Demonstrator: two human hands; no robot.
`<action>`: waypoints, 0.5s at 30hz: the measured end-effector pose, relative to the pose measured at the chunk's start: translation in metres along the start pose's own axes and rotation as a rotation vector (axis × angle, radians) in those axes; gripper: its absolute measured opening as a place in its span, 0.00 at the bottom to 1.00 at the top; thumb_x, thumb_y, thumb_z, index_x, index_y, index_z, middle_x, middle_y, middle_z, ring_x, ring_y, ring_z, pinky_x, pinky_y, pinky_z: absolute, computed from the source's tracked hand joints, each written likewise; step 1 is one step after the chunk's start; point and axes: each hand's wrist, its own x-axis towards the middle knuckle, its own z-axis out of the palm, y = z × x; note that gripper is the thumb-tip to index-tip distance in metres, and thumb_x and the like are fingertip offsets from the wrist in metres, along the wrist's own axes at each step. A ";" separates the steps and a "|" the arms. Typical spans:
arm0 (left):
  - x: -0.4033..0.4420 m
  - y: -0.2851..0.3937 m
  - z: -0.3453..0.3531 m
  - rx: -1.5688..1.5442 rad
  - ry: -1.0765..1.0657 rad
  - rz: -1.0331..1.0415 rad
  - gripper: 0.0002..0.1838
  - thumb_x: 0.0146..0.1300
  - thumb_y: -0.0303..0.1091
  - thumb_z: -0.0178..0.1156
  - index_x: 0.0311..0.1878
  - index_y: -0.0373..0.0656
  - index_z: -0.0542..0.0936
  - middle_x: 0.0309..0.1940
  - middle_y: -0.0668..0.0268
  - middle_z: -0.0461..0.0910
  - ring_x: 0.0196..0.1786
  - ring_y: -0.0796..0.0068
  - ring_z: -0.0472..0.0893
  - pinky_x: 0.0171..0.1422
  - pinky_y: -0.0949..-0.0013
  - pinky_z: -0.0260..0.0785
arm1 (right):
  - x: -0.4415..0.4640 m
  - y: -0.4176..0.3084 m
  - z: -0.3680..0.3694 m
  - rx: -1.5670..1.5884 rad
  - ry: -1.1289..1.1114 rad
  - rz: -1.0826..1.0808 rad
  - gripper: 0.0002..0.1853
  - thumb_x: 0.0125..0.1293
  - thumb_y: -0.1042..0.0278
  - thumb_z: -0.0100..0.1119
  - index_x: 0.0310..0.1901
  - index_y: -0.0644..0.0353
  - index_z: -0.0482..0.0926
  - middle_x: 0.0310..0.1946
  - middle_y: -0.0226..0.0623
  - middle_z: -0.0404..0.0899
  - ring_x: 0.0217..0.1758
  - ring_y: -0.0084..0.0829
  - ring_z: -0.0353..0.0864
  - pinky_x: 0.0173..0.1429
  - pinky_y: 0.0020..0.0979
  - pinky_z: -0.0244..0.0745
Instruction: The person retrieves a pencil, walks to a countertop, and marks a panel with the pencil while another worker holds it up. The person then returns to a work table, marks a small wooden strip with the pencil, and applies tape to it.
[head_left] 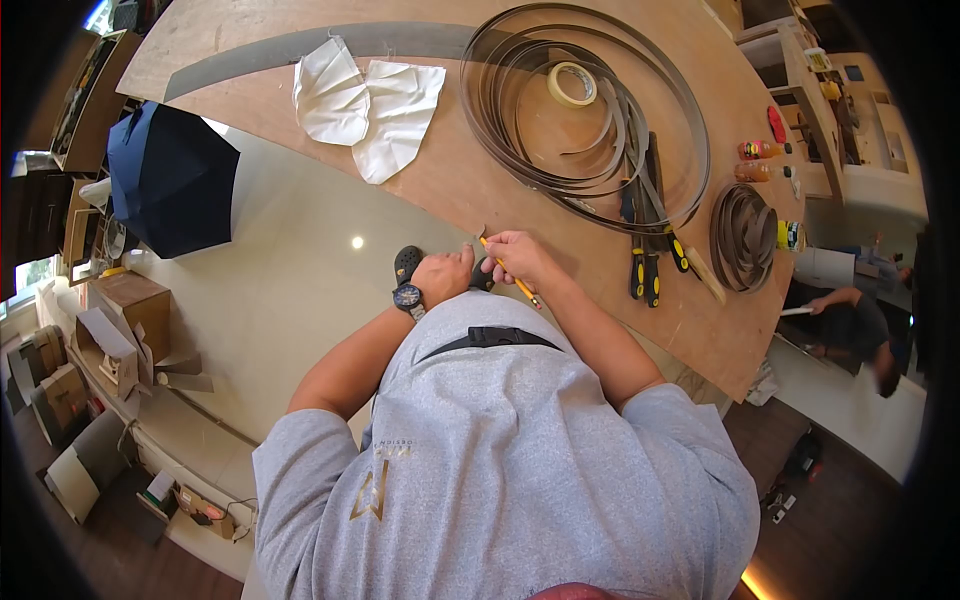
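My right hand (522, 258) grips a yellow pencil (519, 285) at the front edge of the wooden table. The pencil slants, one end close to the edge and the other toward my body. Close beside it on the left is my left hand (442, 276), its fingers curled and its thumb pointing toward the table edge. Whatever those fingers hold, if anything, is hidden. A dark wristwatch (407, 296) sits on my left wrist. The plywood tabletop (440, 205) stretches out in front of both hands.
Coiled edging strip (487, 120), a masking tape roll (590, 88), white cloth (400, 115), a long grey strip (235, 65), yellow-black-handled tools (652, 280) and a smaller coil (742, 235) lie on the table. A dark umbrella (170, 180) stands left; another person (860, 330) is at right.
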 end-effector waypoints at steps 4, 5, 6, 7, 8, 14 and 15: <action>-0.002 -0.001 -0.002 -0.021 0.007 0.026 0.27 0.56 0.36 0.57 0.57 0.28 0.70 0.29 0.54 0.82 0.35 0.57 0.84 0.39 0.59 0.75 | 0.002 0.002 -0.002 0.005 -0.007 -0.001 0.13 0.69 0.68 0.52 0.49 0.67 0.75 0.28 0.41 0.82 0.16 0.21 0.75 0.16 0.23 0.65; -0.002 -0.001 -0.002 -0.022 0.015 0.033 0.27 0.56 0.35 0.57 0.57 0.28 0.70 0.29 0.54 0.82 0.35 0.57 0.84 0.39 0.60 0.75 | 0.002 0.003 -0.002 0.005 -0.009 0.001 0.13 0.69 0.68 0.52 0.49 0.67 0.75 0.28 0.41 0.82 0.16 0.21 0.75 0.16 0.23 0.66; -0.004 -0.001 -0.002 -0.022 0.022 0.039 0.28 0.56 0.35 0.57 0.58 0.28 0.70 0.29 0.54 0.82 0.35 0.57 0.84 0.40 0.60 0.75 | 0.002 0.003 -0.002 0.002 -0.011 0.000 0.13 0.69 0.68 0.52 0.49 0.67 0.75 0.28 0.41 0.82 0.16 0.21 0.75 0.16 0.23 0.66; -0.004 0.000 -0.003 -0.021 0.019 0.037 0.28 0.56 0.35 0.57 0.58 0.28 0.70 0.30 0.54 0.82 0.35 0.58 0.84 0.40 0.60 0.75 | 0.002 0.003 -0.002 -0.001 -0.012 -0.002 0.13 0.69 0.68 0.52 0.49 0.67 0.75 0.28 0.40 0.82 0.16 0.21 0.75 0.16 0.23 0.66; -0.004 0.000 -0.004 -0.021 0.016 0.037 0.28 0.56 0.35 0.57 0.58 0.28 0.70 0.30 0.54 0.82 0.35 0.58 0.84 0.40 0.60 0.75 | 0.002 0.003 -0.003 -0.002 -0.012 -0.004 0.13 0.69 0.68 0.52 0.49 0.67 0.75 0.28 0.40 0.82 0.16 0.21 0.75 0.16 0.23 0.66; -0.003 0.002 -0.003 -0.015 0.020 0.025 0.27 0.56 0.35 0.57 0.58 0.28 0.70 0.30 0.54 0.82 0.36 0.58 0.84 0.40 0.60 0.75 | 0.001 0.004 -0.003 0.013 -0.017 -0.006 0.13 0.69 0.68 0.52 0.49 0.67 0.75 0.28 0.40 0.82 0.16 0.21 0.75 0.16 0.22 0.66; -0.003 0.002 -0.004 -0.024 0.020 0.018 0.27 0.56 0.35 0.57 0.58 0.29 0.70 0.30 0.54 0.82 0.36 0.58 0.83 0.40 0.60 0.75 | 0.001 0.004 -0.004 0.015 -0.018 -0.006 0.13 0.69 0.68 0.53 0.49 0.67 0.75 0.28 0.40 0.82 0.16 0.21 0.75 0.16 0.22 0.66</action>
